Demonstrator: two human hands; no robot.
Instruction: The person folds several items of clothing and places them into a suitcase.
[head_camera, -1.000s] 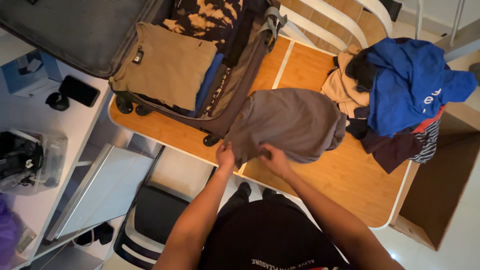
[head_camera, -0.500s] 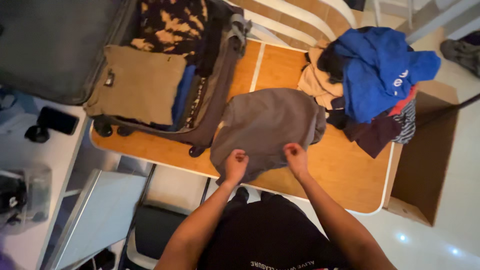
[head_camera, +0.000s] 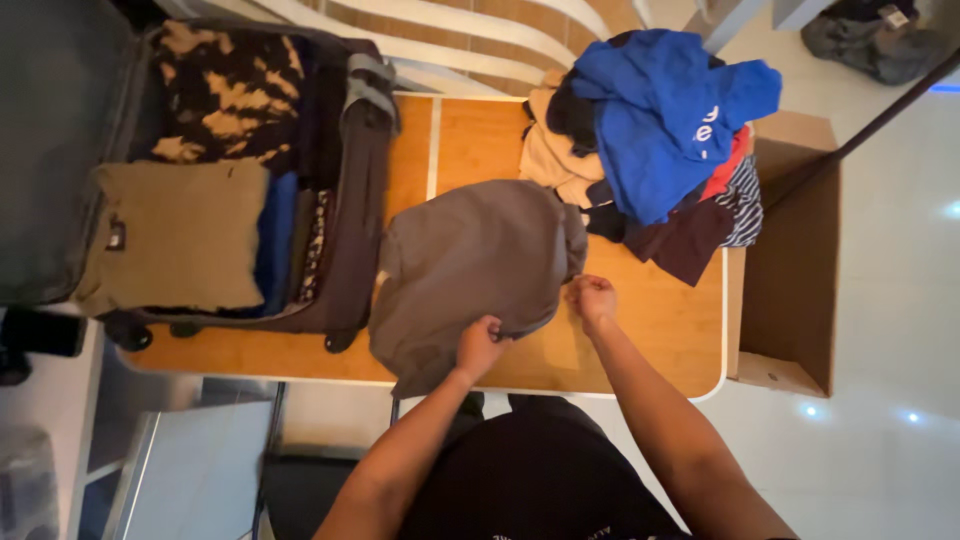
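while both fists pinch it | left hand (head_camera: 481, 345) and right hand (head_camera: 593, 298) closed on grey folded cotton garment (head_camera: 470, 265), lying just ahead on orange wooden table (head_camera: 650, 330) | risk: hem overhangs near edge, uneven pull could undo fold

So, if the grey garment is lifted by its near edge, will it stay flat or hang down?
Probably hang down: the grey garment is soft cloth, wrinkled, its corner already drooping over the table edge. It likely weighs little and slides easily on smooth wood.

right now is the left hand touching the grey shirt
Touching. The head view shows the left hand closed on the near edge of the grey shirt, cloth bunched in its fingers.
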